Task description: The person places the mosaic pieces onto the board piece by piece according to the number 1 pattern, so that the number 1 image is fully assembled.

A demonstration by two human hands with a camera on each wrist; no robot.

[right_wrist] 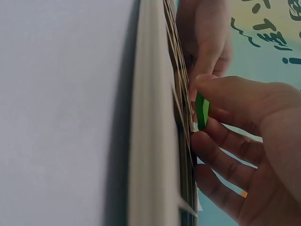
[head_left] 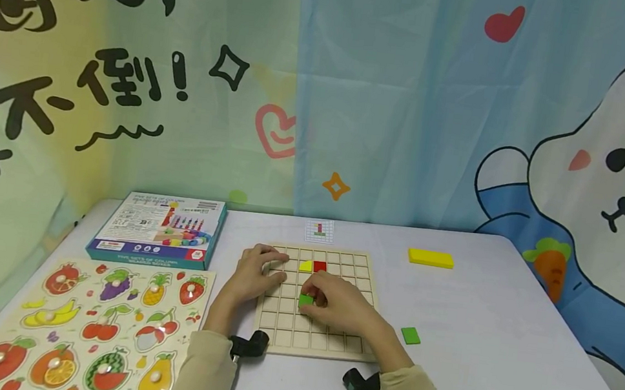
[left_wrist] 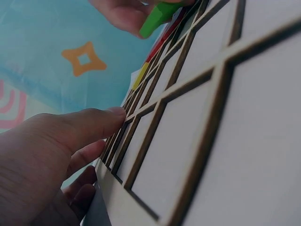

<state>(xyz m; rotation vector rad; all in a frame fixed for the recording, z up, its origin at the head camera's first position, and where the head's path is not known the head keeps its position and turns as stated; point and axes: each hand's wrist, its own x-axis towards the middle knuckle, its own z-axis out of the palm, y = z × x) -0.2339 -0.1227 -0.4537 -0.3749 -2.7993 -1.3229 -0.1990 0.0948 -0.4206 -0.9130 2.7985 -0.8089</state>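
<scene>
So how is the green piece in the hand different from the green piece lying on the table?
The green piece in the hand is pinched by the right hand over the wooden grid board; the green piece on the table lies loose, right of the board, untouched. The held one is partly hidden by fingers and looks tilted in the wrist views; the other lies flat in full view. Both are small, flat and green.

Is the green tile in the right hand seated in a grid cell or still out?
Out: the right hand pinches the green tile tilted above the grid board.
</scene>
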